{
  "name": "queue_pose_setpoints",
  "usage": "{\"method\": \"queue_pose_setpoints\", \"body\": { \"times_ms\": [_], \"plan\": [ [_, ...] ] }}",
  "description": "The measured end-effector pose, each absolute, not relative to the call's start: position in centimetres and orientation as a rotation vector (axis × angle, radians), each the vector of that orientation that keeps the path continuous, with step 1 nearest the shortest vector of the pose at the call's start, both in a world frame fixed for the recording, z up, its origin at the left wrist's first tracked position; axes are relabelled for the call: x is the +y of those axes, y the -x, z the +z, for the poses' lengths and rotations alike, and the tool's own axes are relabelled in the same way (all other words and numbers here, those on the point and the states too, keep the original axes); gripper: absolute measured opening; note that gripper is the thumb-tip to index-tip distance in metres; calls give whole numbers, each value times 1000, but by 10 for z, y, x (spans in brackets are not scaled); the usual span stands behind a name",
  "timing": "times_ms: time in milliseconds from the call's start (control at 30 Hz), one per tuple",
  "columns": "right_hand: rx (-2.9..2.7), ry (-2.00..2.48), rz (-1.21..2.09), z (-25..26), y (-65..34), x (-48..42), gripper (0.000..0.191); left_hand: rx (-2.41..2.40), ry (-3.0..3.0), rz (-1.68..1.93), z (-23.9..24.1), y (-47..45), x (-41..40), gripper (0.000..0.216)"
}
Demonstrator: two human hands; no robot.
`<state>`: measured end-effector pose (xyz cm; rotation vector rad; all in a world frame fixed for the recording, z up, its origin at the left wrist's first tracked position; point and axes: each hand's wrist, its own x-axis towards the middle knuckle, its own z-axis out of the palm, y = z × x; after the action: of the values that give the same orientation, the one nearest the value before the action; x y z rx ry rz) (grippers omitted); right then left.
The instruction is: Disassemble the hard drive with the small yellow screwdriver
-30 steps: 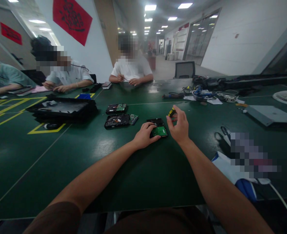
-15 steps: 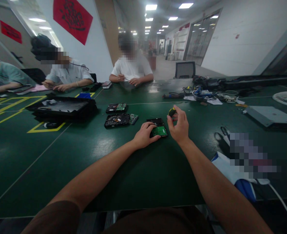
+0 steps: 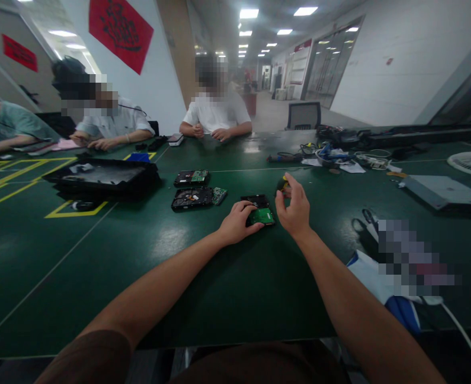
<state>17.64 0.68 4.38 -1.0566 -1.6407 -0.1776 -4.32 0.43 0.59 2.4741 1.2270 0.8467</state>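
My left hand [image 3: 237,223] is closed over a hard drive [image 3: 263,215] lying on the green table, fingers at its far side and thumb along its near edge. The drive's green circuit board faces up. Just behind it is a dark drive part [image 3: 259,200], partly hidden by my fingers. To the right, my right hand [image 3: 294,207] is raised, fingers curled round the black-and-yellow handle of a screwdriver [image 3: 280,185]; its shaft cannot be made out. Left of my hands lie an opened hard drive [image 3: 192,198], a loose circuit board [image 3: 219,195] and another hard drive [image 3: 191,177].
Stacked black trays [image 3: 103,178] stand at the left. On the right are a flat grey metal case [image 3: 447,191], a cable heap [image 3: 333,154] and a white-and-blue packet [image 3: 373,274] near the table edge. Several people sit across the table, one [image 3: 217,114] directly opposite.
The screwdriver handle has turned slightly in my right hand, showing less yellow. My left hand and the hard drive stay in place.
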Motion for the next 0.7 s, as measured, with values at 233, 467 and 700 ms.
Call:
{"method": "queue_pose_setpoints", "body": {
  "times_ms": [233, 467, 700],
  "plan": [
    [-1637, 1039, -177, 46, -176, 5, 53, 1231, -2460, 830, 5, 43, 5, 59],
    [-1631, 1049, -151, 45, -176, 6, 55, 1224, -2465, 835, 6, 44, 5, 59],
    [-1625, 1038, -172, 43, -176, 7, 55, 1225, -2458, 840, 7, 43, 3, 58]
  ]
}}
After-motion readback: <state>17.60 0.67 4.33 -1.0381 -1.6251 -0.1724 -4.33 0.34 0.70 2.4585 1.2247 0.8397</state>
